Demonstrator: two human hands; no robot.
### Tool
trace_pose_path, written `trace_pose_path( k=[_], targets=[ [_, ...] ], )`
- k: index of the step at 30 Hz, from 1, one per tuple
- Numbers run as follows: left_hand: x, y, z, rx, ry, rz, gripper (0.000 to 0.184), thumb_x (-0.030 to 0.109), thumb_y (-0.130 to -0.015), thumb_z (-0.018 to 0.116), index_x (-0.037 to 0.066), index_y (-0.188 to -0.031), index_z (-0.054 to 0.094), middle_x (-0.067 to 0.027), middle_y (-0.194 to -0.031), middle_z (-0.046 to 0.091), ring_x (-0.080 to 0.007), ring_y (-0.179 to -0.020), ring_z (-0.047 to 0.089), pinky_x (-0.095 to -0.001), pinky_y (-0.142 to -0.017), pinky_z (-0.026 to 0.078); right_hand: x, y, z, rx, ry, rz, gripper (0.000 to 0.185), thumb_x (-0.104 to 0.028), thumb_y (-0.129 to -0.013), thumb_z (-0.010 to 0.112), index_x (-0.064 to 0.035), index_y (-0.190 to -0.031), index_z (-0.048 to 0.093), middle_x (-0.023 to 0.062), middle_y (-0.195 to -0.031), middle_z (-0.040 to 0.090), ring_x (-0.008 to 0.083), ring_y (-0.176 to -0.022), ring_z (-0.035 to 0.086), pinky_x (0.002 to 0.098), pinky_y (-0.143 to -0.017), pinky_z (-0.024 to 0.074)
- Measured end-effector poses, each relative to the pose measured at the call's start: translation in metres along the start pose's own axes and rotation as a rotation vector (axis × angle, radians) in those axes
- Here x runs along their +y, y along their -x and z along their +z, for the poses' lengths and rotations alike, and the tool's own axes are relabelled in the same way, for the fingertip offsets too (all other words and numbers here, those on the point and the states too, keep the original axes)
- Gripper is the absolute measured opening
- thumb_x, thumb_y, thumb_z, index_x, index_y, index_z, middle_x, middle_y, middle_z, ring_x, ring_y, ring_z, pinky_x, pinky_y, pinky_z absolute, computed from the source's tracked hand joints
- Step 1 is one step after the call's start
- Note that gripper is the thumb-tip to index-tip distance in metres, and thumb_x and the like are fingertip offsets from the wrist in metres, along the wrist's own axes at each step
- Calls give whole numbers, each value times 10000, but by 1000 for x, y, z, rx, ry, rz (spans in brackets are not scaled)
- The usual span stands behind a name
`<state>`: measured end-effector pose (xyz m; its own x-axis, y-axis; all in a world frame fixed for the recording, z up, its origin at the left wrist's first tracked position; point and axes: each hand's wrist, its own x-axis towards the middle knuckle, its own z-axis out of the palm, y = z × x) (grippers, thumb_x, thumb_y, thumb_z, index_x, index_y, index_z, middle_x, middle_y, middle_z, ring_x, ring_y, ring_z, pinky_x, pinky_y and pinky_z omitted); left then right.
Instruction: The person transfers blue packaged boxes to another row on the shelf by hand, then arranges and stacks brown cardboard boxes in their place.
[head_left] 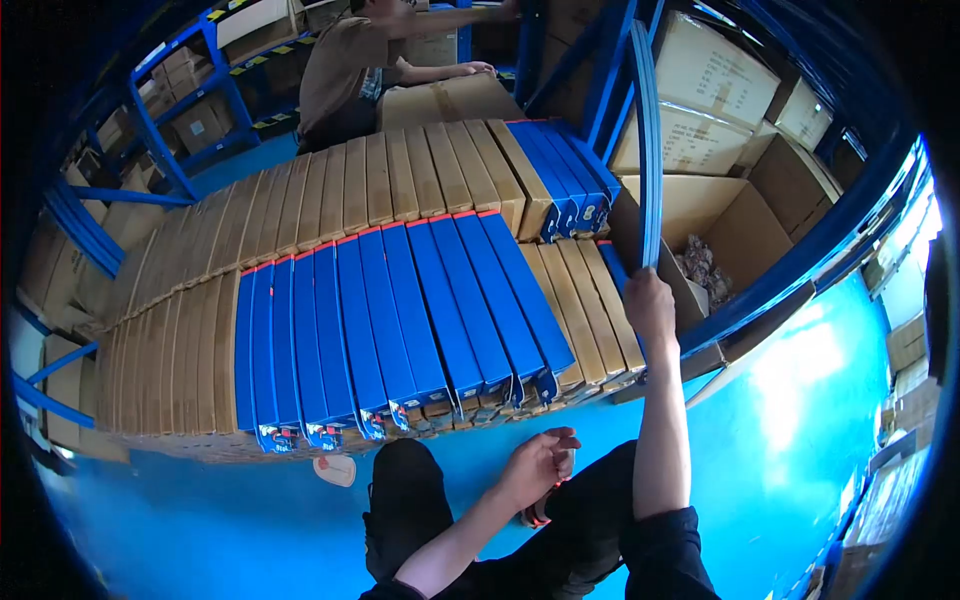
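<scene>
My right hand (652, 305) is wrapped round the lower visible part of a blue grooved rack beam (648, 150), beside the right end of the stacked boxes. My left hand (540, 465) hangs over my knees, its fingers loosely bent and no object visible in them. In front of me stands a row of flat blue boxes (400, 310) with red edges, packed side by side. Brown cardboard boxes (175, 370) flank this row. Behind it runs a further brown row (340, 190), ending in several blue boxes (570, 180) at the right.
An open carton (690, 210) with crumpled material inside sits to the right, below printed cartons (710, 80). A co-worker (345, 70) is behind the rows, an arm on a large carton (450, 105). A pale tag-shaped piece (335, 470) lies on the blue floor (780, 430).
</scene>
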<state>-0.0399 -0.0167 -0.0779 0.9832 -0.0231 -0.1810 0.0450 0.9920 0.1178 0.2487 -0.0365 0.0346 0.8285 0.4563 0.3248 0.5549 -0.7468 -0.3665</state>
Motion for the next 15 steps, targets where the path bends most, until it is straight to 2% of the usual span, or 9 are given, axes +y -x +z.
trace_pose_path(
  k=[2,7,10,11,15],
  targets=[
    [-5,-3,-7,20,-17,-23,279,202,-951,509,30,-1156,587,-115,-1031,645,-168,-693,517,-315,-652,434,10,4,-4,4,41,21,212,-189,-862,590,13,-910,544,290,-854,657,475,-847,639,553,-757,515],
    [-14,-6,-18,65,-10,-68,246,188,-949,511,39,-1125,595,-111,-1030,646,-159,-701,534,-304,-653,441,42,8,19,-79,79,-106,305,-193,-827,644,39,-972,508,296,-848,643,459,-858,638,537,-758,517],
    [-17,-8,-21,67,-13,-86,226,176,-944,515,45,-1107,600,-114,-1033,648,-159,-699,538,-297,-647,443,38,7,22,-196,83,18,326,-179,-824,662,45,-993,495,308,-956,639,489,-967,602,546,-836,488],
    [-18,-8,-21,70,-19,-85,220,172,-942,516,47,-1101,602,-116,-1033,649,-160,-696,539,-296,-645,444,37,8,23,-206,118,32,328,-180,-824,667,38,-1002,497,297,-965,639,467,-963,612,535,-825,495],
    [-14,-10,-21,83,-36,-72,197,156,-935,518,53,-1084,594,-129,-1022,656,-164,-690,543,-294,-634,453,30,6,28,-112,176,-61,216,-139,-858,577,21,-994,525,271,-951,659,428,-896,657,503,-787,539]
  ],
)
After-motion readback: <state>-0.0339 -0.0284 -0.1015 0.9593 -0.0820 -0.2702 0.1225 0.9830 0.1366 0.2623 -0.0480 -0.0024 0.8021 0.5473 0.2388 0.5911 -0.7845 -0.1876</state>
